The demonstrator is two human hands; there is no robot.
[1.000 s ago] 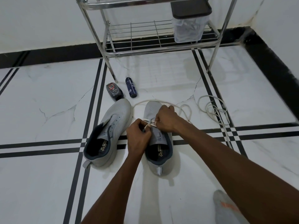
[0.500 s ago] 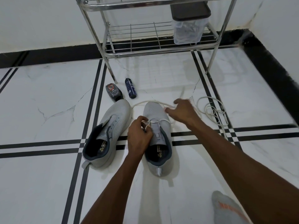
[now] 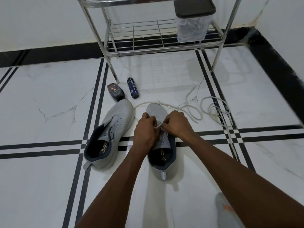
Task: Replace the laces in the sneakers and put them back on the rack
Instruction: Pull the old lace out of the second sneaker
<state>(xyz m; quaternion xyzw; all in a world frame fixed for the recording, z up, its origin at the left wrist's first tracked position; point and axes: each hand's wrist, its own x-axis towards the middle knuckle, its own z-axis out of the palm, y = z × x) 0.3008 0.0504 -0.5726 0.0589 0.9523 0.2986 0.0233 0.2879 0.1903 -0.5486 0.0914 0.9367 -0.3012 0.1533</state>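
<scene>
The right-hand sneaker stands on the white tiled floor directly in front of me, toe pointing away toward the rack, heel toward me. A white lace runs through its front eyelets; one run loops round the toe to the left, the other trails right across the floor in loose curves.

My left hand rests over the left side of the eyelet area, fingers curled and pinching the lace at the tongue. My right hand sits just beside it on the right side, fingers curled and pinching the same lace. The two hands are nearly touching above the shoe's throat, with a short taut span of lace visible between them.

The second sneaker stands just to the left, angled with its toe tilted right, no lace in its eyelets. It is close to the first shoe but apart from it.

A second white lace lies coiled on the floor to the right, well apart from both shoes.

Beyond the left sneaker's toe, a small dark bottle and a dark blue spray can lie on the floor near the rack's front left leg.

The metal rack stands against the wall. A clear container with a dark lid sits on the right end of its lowest shelf.

A grey sock shows at the lower right edge.
</scene>
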